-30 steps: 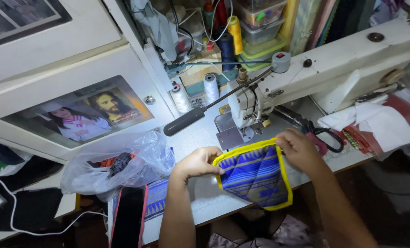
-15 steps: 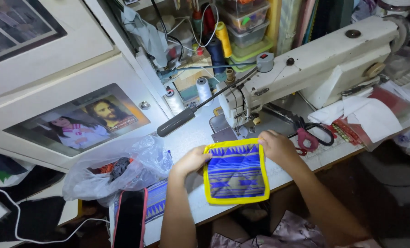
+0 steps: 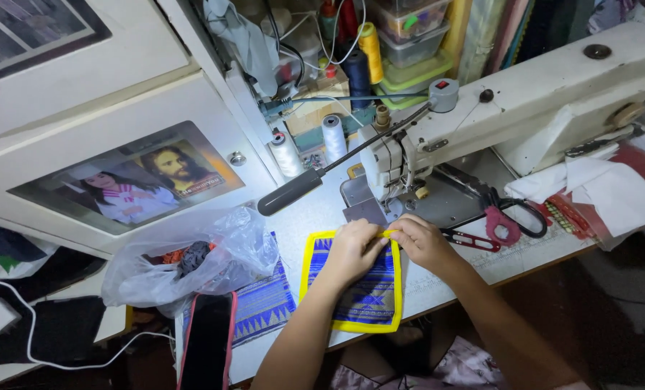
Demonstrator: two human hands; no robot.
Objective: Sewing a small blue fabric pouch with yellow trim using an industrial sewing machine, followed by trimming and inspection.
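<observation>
A blue patterned cloth piece with a yellow border (image 3: pixel 358 300) lies flat on the sewing table, just in front of the white sewing machine (image 3: pixel 524 108). My left hand (image 3: pixel 351 249) rests on the cloth's upper part, fingers pinching the yellow top edge. My right hand (image 3: pixel 423 242) meets it from the right and pinches the same edge near the top right corner. Both hands sit just below the machine's needle plate (image 3: pixel 369 202).
Red-handled scissors (image 3: pixel 499 217) and small snips (image 3: pixel 470 240) lie right of my hands. A crumpled plastic bag (image 3: pixel 192 263), a phone (image 3: pixel 207 350) and another blue patterned cloth (image 3: pixel 264 307) lie left. Thread cones (image 3: pixel 333 137) stand behind; white and red fabric (image 3: pixel 611 191) lies far right.
The cloth was laid flat on the table and shifted left. My hands moved from its sides to meet at its top edge.
</observation>
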